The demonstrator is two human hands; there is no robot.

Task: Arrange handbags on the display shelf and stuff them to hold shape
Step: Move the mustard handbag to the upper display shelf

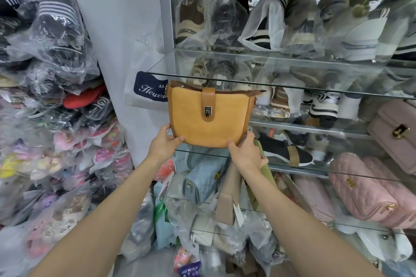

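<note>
A tan half-round handbag (209,117) with a brown strap tab and metal clasp stands upright at the left end of a glass shelf (315,170). My left hand (165,145) grips its lower left corner, thumb on the front. My right hand (246,153) grips its lower right edge. A green-and-tan strap (265,171) hangs down behind my right wrist. A pale blue quilted bag (202,183) lies on the shelf below.
Pink quilted handbags (364,189) lie at the right, one more (396,132) above them. Bagged shoes (270,20) fill the upper glass shelves. Heaps of plastic-wrapped shoes (56,96) stack up at the left. Bagged goods (202,238) crowd the floor below.
</note>
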